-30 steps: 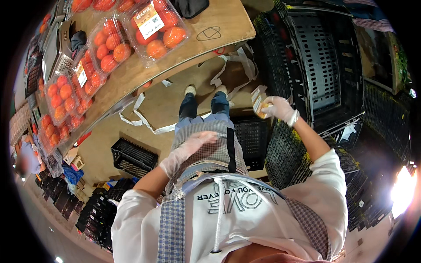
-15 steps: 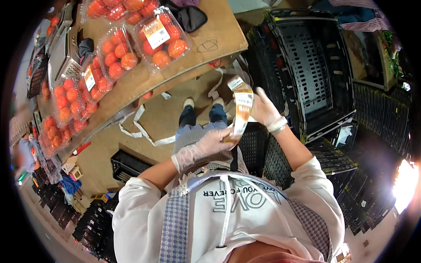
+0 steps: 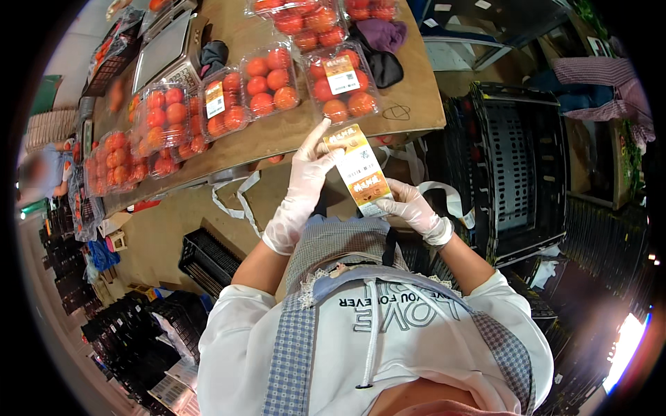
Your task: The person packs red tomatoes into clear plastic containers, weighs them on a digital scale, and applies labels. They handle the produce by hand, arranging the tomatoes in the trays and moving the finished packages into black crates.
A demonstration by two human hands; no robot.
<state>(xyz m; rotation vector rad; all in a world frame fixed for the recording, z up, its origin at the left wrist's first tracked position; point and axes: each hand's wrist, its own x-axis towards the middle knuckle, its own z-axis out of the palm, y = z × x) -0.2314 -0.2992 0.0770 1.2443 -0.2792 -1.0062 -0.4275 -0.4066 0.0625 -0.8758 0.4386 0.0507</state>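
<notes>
My two hands wear thin clear gloves and hold a strip of orange-and-white sticker labels between them, in front of the table's near edge. My left hand pinches its upper left corner between thumb and fingers, with the index finger stretched toward the boxes. At the lower end, my right hand grips the strip between thumb and fingers. Just beyond lies a clear plastic box of tomatoes with a label on its lid. To its left stands an unlabelled tomato box, then a labelled tomato box.
More tomato boxes line the wooden table. A weighing scale and a dark cloth lie farther back. Stacked black crates stand at right; a crate and white strips lie on the floor. Another person is at far right.
Both hands have risen toward the table with the label strip, and its printed face now lies flatter to view. My left hand has shifted from the strip's lower end to its upper corner.
</notes>
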